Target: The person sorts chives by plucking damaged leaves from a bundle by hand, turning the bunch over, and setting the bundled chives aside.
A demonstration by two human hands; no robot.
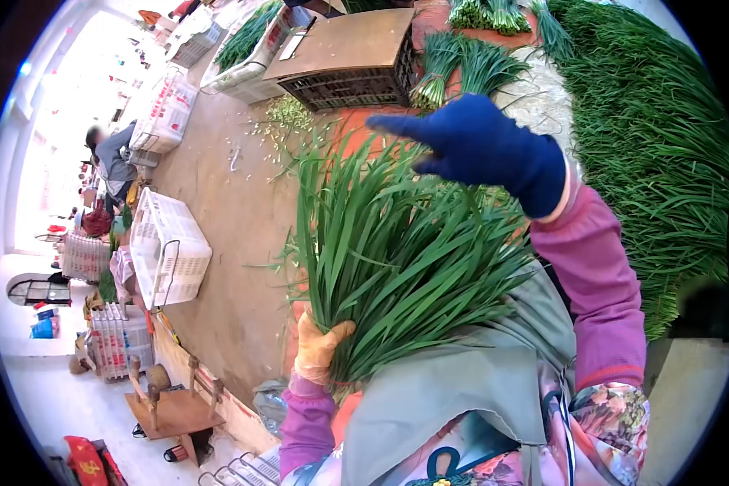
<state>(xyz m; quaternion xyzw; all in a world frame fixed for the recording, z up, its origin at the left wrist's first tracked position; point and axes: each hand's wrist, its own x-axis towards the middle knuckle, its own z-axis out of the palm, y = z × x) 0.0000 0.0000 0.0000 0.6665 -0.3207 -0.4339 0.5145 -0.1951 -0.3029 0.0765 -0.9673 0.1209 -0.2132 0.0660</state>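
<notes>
My left hand (320, 344), in a yellow-orange glove, is closed around the base of a large bunch of garlic chives (405, 251). The long flat green leaves fan up and to the right across my lap and the grey apron (445, 389). Above the leaves my right hand (486, 150), in a dark blue glove, is raised with the index finger stretched out to the left and the thumb apart from it. Nothing shows between its fingers. Smaller tied bundles of chives (437, 69) lie on the floor beyond my right hand.
A long heap of loose chives (648, 162) fills the right side. A dark crate topped with a brown board (348, 49) stands ahead, near scattered trimmings (287, 117). White plastic baskets (170, 251) and a wooden stool (174, 409) are on the left. Another person (115, 158) bends farther off.
</notes>
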